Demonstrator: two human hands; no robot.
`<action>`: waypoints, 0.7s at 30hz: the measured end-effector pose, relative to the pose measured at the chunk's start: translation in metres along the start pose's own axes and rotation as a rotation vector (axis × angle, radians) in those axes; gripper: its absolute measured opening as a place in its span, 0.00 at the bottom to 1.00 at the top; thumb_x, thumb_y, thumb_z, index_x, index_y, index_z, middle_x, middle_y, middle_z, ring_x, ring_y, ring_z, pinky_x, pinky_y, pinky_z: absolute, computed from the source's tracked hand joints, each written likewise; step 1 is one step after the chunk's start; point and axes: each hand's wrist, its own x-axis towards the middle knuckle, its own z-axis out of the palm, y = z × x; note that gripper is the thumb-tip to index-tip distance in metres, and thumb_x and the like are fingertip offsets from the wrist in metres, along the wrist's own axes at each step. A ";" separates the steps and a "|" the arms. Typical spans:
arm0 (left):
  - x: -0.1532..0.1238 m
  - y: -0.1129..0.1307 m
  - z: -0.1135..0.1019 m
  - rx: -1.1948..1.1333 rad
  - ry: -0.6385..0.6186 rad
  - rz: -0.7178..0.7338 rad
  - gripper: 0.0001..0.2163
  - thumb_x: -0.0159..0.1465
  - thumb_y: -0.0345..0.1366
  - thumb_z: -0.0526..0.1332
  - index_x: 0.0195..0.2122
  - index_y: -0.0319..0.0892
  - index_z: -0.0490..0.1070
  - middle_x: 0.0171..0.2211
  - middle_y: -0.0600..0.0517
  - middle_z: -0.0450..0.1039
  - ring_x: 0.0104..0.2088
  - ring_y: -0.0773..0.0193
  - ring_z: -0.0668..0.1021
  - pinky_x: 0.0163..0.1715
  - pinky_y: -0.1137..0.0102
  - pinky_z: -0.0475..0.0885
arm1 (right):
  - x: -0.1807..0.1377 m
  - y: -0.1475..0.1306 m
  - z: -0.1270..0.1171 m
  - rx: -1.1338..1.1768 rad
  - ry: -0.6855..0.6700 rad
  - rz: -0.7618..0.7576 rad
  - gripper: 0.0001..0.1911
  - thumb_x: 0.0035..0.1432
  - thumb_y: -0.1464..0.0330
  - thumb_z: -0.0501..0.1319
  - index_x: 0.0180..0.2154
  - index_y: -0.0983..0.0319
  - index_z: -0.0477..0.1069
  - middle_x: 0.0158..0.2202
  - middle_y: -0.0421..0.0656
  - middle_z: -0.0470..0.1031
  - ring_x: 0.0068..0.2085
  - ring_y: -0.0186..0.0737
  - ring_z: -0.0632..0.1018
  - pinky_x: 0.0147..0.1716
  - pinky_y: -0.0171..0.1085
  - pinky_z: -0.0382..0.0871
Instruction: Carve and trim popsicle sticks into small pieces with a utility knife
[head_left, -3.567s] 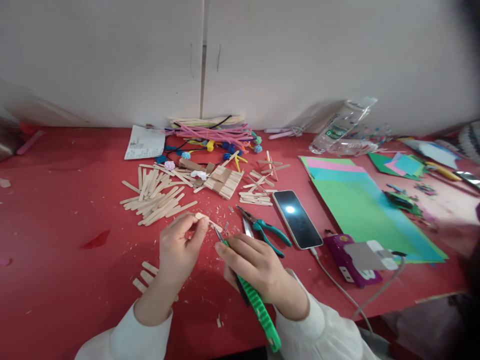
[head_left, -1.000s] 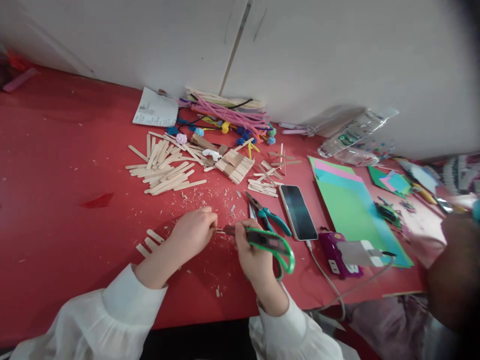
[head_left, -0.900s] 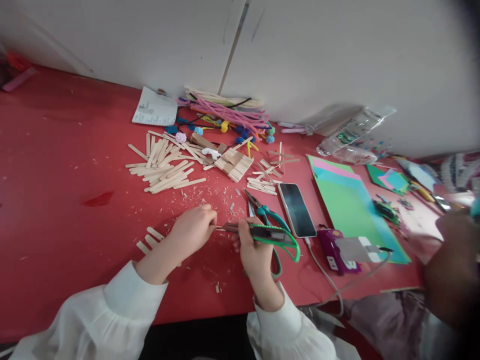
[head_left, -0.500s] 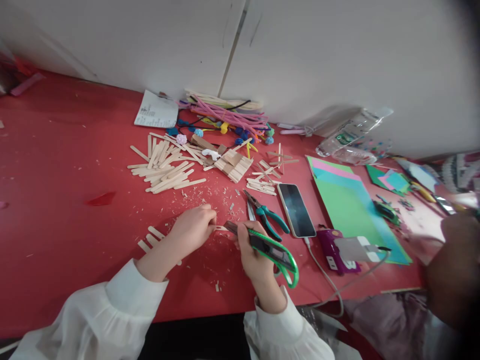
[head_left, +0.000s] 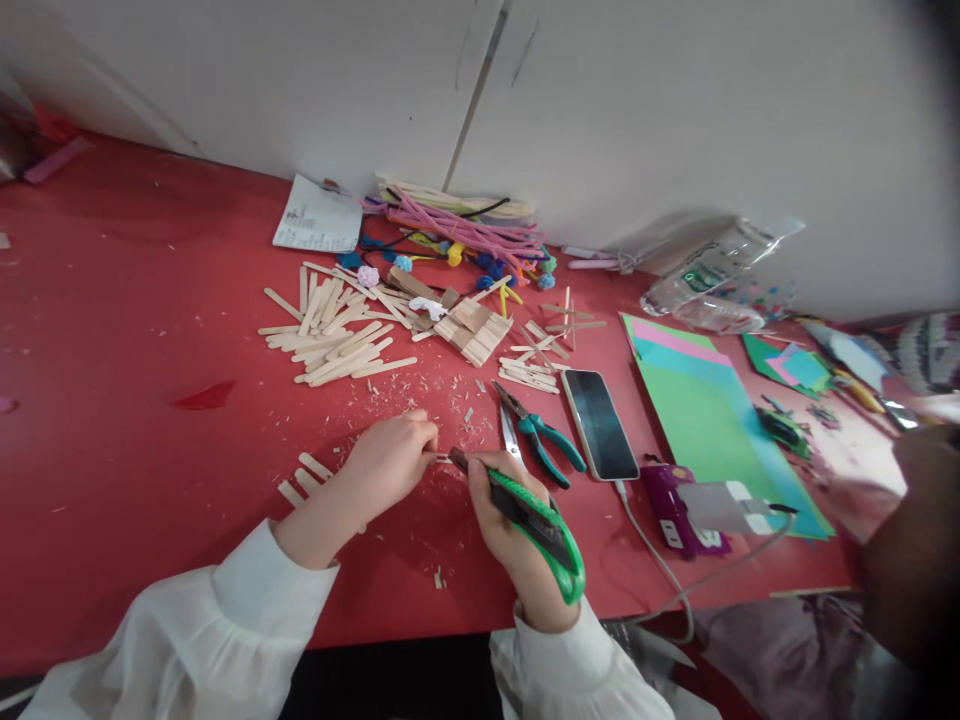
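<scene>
My left hand (head_left: 394, 460) is closed, pinching a wooden craft stick (head_left: 443, 459) whose end pokes out to the right. My right hand (head_left: 499, 510) is wrapped round a green and black utility knife (head_left: 536, 525). Its blade end meets or nearly meets the stick's tip; the exact contact is too small to tell. Under my left wrist lie a few loose craft sticks (head_left: 315, 465), partly hidden by the forearm. Wood shavings (head_left: 409, 385) are scattered about both hands. Just beyond my right hand are teal-handled pliers (head_left: 544, 440) and a scissors blade (head_left: 510, 435).
Behind are a pile of craft sticks (head_left: 330, 330), a joined stick panel (head_left: 474, 333) and pink pipe cleaners (head_left: 465, 225). To the right lie a phone (head_left: 600, 425), a purple box (head_left: 667, 510), a cable and coloured paper (head_left: 697, 400). Another person's arm (head_left: 911, 510) is at the far right.
The knife has turned in my right hand, its handle end swinging down and toward my wrist. My left hand keeps its pinch. The whole view has shifted slightly.
</scene>
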 end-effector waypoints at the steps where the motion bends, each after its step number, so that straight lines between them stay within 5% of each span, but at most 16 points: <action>1: 0.000 0.000 0.000 0.000 -0.003 -0.003 0.07 0.59 0.27 0.57 0.25 0.41 0.66 0.30 0.52 0.68 0.29 0.65 0.72 0.24 0.72 0.59 | 0.000 0.000 0.000 -0.002 -0.006 -0.002 0.07 0.61 0.70 0.54 0.32 0.62 0.69 0.24 0.39 0.74 0.25 0.33 0.76 0.27 0.31 0.69; 14: 0.000 -0.002 -0.001 -0.021 -0.009 -0.006 0.07 0.59 0.27 0.58 0.25 0.40 0.66 0.29 0.53 0.66 0.29 0.65 0.71 0.25 0.72 0.57 | -0.005 0.017 0.014 0.073 -0.007 -0.142 0.05 0.58 0.71 0.54 0.31 0.60 0.67 0.24 0.39 0.71 0.24 0.35 0.74 0.26 0.33 0.68; 21: 0.001 0.004 -0.005 -0.027 -0.015 -0.028 0.06 0.59 0.26 0.59 0.25 0.40 0.69 0.29 0.53 0.68 0.29 0.66 0.71 0.27 0.72 0.61 | -0.001 0.018 0.025 0.385 0.105 0.312 0.11 0.60 0.62 0.52 0.27 0.59 0.61 0.17 0.36 0.67 0.17 0.33 0.70 0.17 0.32 0.67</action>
